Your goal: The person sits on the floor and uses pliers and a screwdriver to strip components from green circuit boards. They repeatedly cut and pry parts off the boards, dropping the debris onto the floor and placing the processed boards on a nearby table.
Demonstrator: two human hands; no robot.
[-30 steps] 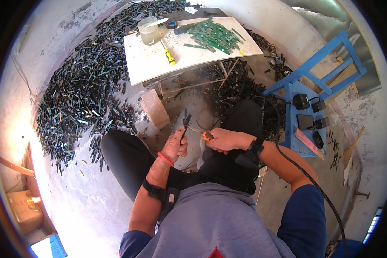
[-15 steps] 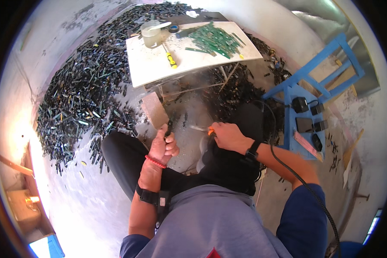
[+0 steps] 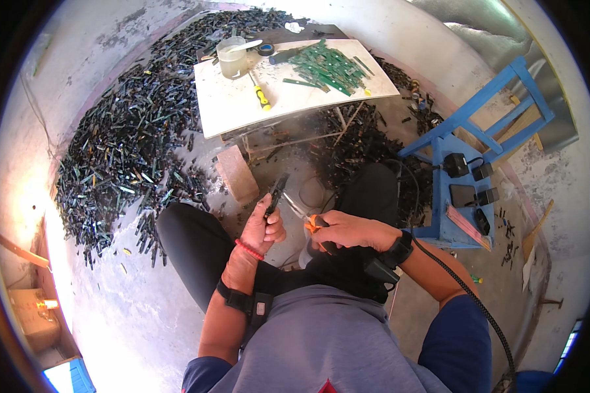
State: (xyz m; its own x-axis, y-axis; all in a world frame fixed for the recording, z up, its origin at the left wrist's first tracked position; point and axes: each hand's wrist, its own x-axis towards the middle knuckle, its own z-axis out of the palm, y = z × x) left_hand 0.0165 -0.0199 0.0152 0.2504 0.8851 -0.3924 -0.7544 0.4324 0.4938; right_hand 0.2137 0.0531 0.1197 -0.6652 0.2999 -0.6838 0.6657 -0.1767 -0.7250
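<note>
Concrete floor w/ a big heap of dark strips from 9 to 12 o'clock, running on behind the table. The white table sits at 12 o'clock: a translucent cup at its far-left corner, a yellow-handled screwdriver just right of the cup, and a pile of green strips on its right half. A brick lies on the floor below the table's front edge. At 3 o'clock is a blue stool w/ black adapters and a phone on its seat.

I sit w/ my knees apart, both hands together near center frame. My left hand is closed around a dark thin strip, which sticks up and away toward 12 o'clock. My right hand, just to the right, is gripping an orange-handled tool; its metal tip points toward the lower end of the strip. Can't tell if tip and strip touch. A black cable runs from my right wrist down to approx 5 o'clock. Red band on my left wrist, black straps on both forearms.
</note>
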